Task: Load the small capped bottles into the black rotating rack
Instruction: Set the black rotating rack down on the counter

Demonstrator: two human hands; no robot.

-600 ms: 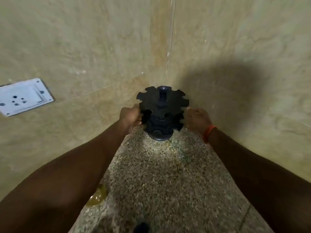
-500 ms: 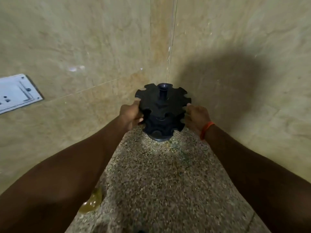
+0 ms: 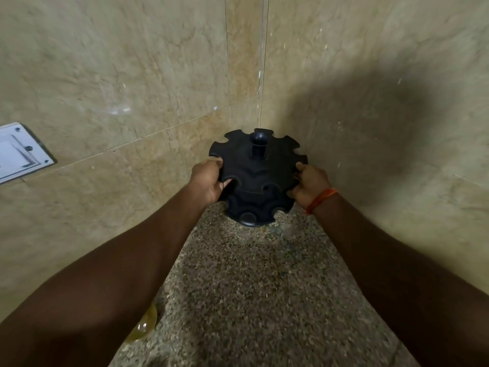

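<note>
The black rotating rack point(image 3: 258, 176) stands in the far corner of a speckled stone counter point(image 3: 251, 300), where two tiled walls meet. It has notched round tiers and a central knobbed post, and its notches hold nothing. My left hand point(image 3: 207, 184) grips the left edge of the top tier, thumb on top. My right hand point(image 3: 309, 185), with an orange thread at the wrist, grips the right edge. No small capped bottles are in view.
A white switch plate point(image 3: 21, 152) is set in the left wall. A yellowish rounded object point(image 3: 143, 327) shows beside my left forearm at the counter's left edge. Beige tiled walls close in the rack on both sides.
Both hands have taken a firmer hold on the rack's top tier. The rack looks larger and nearer in view as my head has shifted.
</note>
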